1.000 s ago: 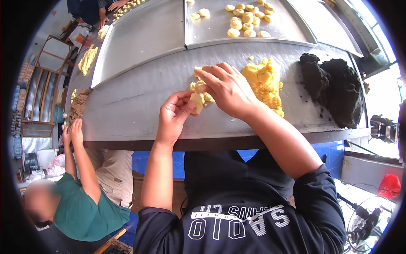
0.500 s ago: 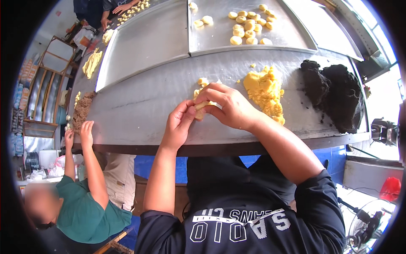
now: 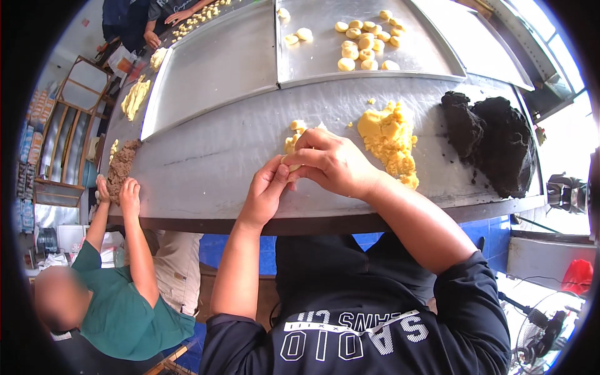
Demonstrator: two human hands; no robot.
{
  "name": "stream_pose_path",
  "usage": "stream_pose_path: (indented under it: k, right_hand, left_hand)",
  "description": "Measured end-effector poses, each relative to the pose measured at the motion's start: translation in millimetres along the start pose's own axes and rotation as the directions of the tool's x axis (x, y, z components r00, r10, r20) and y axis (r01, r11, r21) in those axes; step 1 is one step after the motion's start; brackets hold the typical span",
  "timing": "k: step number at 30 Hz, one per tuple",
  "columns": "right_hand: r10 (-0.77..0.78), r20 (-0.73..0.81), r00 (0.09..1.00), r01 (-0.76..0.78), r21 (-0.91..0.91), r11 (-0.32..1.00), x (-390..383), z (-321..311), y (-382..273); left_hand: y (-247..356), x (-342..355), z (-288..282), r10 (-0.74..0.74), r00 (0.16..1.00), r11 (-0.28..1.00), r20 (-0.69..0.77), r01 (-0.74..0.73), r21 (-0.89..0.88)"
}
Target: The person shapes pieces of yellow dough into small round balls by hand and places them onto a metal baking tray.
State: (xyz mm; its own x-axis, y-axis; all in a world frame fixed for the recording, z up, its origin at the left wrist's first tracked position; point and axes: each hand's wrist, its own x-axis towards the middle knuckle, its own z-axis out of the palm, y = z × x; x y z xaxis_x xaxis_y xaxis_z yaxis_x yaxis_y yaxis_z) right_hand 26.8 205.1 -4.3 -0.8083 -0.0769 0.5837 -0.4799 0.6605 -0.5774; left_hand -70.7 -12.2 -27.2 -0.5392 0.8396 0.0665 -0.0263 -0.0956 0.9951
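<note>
Close to the table's front edge, my left hand (image 3: 265, 191) and my right hand (image 3: 337, 164) meet around a small piece of pale dough (image 3: 291, 166). Fingers of both hands pinch it, and they hide most of it. Just beyond them lie several small dough pieces (image 3: 297, 126), partly covered by my right hand. To the right of that hand sits a crumbly yellow mass (image 3: 386, 134), like a soft filling or paste. Farther right is a big dark, nearly black mass (image 3: 503, 140) of paste.
A metal tray (image 3: 431, 70) beyond holds several round dough balls (image 3: 366, 45); another metal tray (image 3: 215, 69) adjoins it. At left, a person in green (image 3: 128, 306) handles a brown mass (image 3: 122, 164) near pale dough (image 3: 135, 99). Another person's hand (image 3: 152, 39) is at the far left.
My hands have turned the dough piece and closed more around it, so less of it shows. The person in green has brought both hands onto the brown mass.
</note>
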Motion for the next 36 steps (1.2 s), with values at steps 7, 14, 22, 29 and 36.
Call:
stream_pose_path:
  k: [7,14,22,29,36]
  right_hand:
    - [0.012,0.014,1.000,-0.012,0.055,0.998,3.0,1.6,-7.3]
    - [0.018,-0.109,0.994,-0.011,0.068,0.998,6.8,8.3,2.7]
    - [0.207,-0.081,0.975,-0.217,-0.146,0.965,2.7,-9.8,14.5]
    - [0.028,-0.093,0.995,-0.046,-0.190,0.981,7.4,-4.2,-2.3]
    - [-0.034,-0.052,0.998,0.031,-0.065,0.997,1.8,-0.6,4.9]
  left_hand:
    - [1.5,-3.2,9.0,0.002,0.999,0.999,-0.053,-0.005,-0.044]
    - [-4.8,-10.1,-13.5,0.085,0.995,0.986,0.042,-0.078,-0.148]
    - [7.6,4.0,17.3,0.053,0.975,0.998,-0.218,-0.046,0.038]
    - [-10.2,-3.1,-8.4,-0.031,0.966,0.998,-0.257,0.016,-0.062]
    - [-3.1,0.5,1.4,-0.039,0.991,0.994,-0.126,0.026,-0.107]
